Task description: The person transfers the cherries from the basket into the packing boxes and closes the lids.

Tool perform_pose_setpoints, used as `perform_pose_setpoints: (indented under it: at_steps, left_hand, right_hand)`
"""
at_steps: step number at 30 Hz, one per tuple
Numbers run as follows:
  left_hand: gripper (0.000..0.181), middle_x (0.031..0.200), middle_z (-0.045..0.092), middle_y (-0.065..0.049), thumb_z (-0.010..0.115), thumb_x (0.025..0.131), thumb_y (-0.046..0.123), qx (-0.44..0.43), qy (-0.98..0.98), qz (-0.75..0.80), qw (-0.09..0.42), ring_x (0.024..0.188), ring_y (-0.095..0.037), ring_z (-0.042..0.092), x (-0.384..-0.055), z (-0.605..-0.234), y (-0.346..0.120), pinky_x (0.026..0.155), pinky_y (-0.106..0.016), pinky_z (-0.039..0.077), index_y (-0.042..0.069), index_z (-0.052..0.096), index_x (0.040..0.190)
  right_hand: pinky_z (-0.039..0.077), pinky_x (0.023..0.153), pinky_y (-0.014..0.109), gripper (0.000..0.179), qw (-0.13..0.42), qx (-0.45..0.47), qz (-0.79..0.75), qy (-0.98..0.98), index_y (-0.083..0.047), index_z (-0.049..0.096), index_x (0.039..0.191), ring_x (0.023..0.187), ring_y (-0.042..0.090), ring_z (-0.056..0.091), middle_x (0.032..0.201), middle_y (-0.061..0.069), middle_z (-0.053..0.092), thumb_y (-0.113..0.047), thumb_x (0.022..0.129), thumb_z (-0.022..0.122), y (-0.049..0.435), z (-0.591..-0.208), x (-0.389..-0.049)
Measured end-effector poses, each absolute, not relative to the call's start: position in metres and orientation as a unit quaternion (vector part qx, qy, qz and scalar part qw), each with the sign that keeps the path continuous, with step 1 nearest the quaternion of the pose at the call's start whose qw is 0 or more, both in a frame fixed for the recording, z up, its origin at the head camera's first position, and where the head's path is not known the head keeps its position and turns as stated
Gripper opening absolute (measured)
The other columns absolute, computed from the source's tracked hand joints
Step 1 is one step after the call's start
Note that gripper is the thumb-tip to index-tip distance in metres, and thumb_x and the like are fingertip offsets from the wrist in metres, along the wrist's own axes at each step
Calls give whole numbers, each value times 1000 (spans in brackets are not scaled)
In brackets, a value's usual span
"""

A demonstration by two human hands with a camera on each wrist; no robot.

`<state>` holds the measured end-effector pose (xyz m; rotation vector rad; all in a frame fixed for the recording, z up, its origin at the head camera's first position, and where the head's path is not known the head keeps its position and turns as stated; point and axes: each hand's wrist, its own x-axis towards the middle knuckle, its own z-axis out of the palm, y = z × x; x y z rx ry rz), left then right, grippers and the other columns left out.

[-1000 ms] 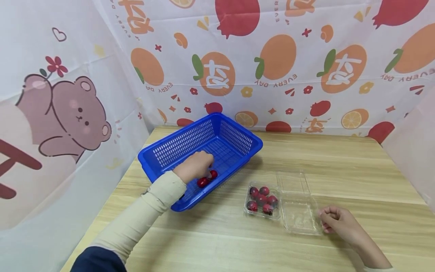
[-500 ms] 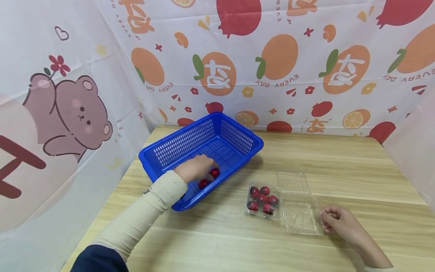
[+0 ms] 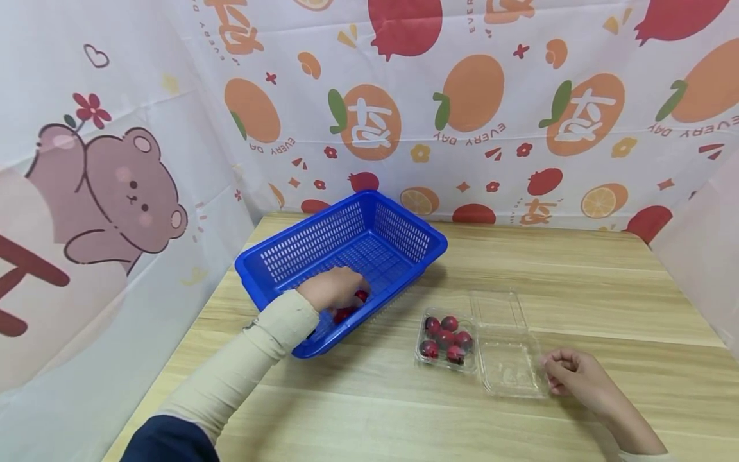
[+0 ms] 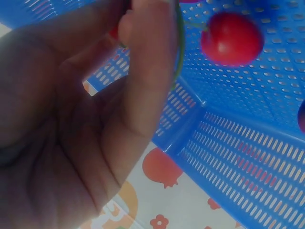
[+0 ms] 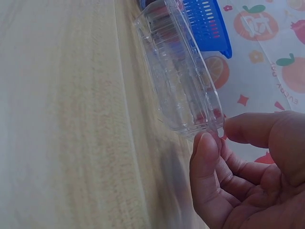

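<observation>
My left hand (image 3: 333,286) reaches down into the blue basket (image 3: 430,247). Its curled fingers pinch a red cherry (image 4: 114,32), mostly hidden by them in the left wrist view, where a green stem runs beside a finger. Another cherry (image 4: 232,39) lies close by on the basket floor. In the head view, red cherries (image 3: 361,296) show just below the hand. With thumb and fingers, my right hand (image 3: 580,378) pinches the rim of a clear plastic box (image 5: 178,81), whose near tray holds nothing. Left of that tray, several dark red cherries (image 3: 445,339) fill a clear compartment.
Both clear parts stand side by side on the wooden table (image 3: 369,410), right of the basket. A transparent flap (image 3: 498,309) lies behind them. A fruit-print cloth (image 3: 427,167) hangs at the back, and a bear-print cloth (image 3: 133,192) on the left.
My left hand has shifted slightly within the basket, uncovering and then partly covering the cherries beneath it. My right hand stays on the box rim.
</observation>
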<state>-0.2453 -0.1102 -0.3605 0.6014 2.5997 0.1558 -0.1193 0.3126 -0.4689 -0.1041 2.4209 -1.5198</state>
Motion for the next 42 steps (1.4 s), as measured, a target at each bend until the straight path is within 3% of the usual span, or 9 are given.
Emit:
perform_pose_setpoints:
  at_steps: [7, 16, 21, 23, 26, 30, 36, 42]
  left_hand:
    - [36, 97, 61, -15, 71, 85, 7, 218, 947, 53, 228, 54, -19, 64, -246, -363, -110, 46, -27, 52, 10, 63, 121]
    - [25, 84, 64, -8, 69, 89, 20, 219, 955, 68, 190, 51, -18, 63, -249, -364, -110, 44, -26, 49, 7, 67, 110]
    - [27, 101, 68, -11, 64, 92, 23, 232, 958, 26, 163, 90, -26, 67, -248, -360, -108, 76, -41, 55, 7, 68, 113]
    - [23, 100, 69, -9, 61, 94, 22, 233, 960, 15, 155, 94, -25, 64, -249, -359, -107, 81, -43, 53, 8, 70, 110]
    - [19, 79, 65, -4, 56, 97, 21, 231, 961, 24, 152, 75, -20, 61, -250, -359, -107, 70, -35, 53, 9, 71, 96]
    - [24, 60, 50, 1, 53, 98, 15, 231, 961, 49, 145, 56, -13, 49, -252, -361, -108, 52, -24, 43, 9, 66, 79]
    - [36, 54, 39, 3, 53, 90, -2, 256, 959, 73, 96, 49, -11, 36, -255, -361, -109, 44, -21, 31, 12, 45, 57]
    - [33, 57, 45, 1, 51, 91, -1, 238, 964, 83, 83, 52, -13, 44, -256, -357, -109, 47, -23, 37, 12, 49, 60]
  right_hand:
    - [54, 63, 25, 29, 139, -28, -524, 840, 16, 51, 108, 70, 10, 58, 83, 7, 56, -12, 100, 48, 313, -471, -120]
    - [55, 63, 26, 30, 135, -28, -524, 840, 15, 52, 108, 69, 10, 58, 81, 7, 56, -13, 100, 48, 312, -470, -120]
    - [55, 63, 26, 30, 134, -31, -522, 842, 15, 52, 108, 69, 10, 57, 82, 7, 56, -14, 100, 48, 313, -470, -120]
    - [55, 63, 26, 31, 134, -31, -522, 842, 15, 52, 109, 69, 10, 58, 82, 7, 56, -14, 100, 48, 313, -470, -120]
    - [55, 63, 25, 30, 133, -33, -522, 842, 16, 52, 109, 70, 10, 58, 82, 7, 56, -14, 100, 48, 313, -471, -120]
    - [55, 63, 25, 30, 134, -32, -523, 841, 16, 51, 109, 70, 10, 58, 83, 8, 56, -12, 100, 48, 313, -471, -120]
    - [55, 63, 25, 30, 134, -29, -525, 840, 16, 51, 110, 70, 10, 58, 83, 8, 56, -12, 100, 47, 313, -471, -120]
    - [55, 63, 26, 30, 130, -22, -528, 839, 14, 52, 107, 69, 10, 58, 81, 7, 57, -15, 100, 49, 311, -468, -120]
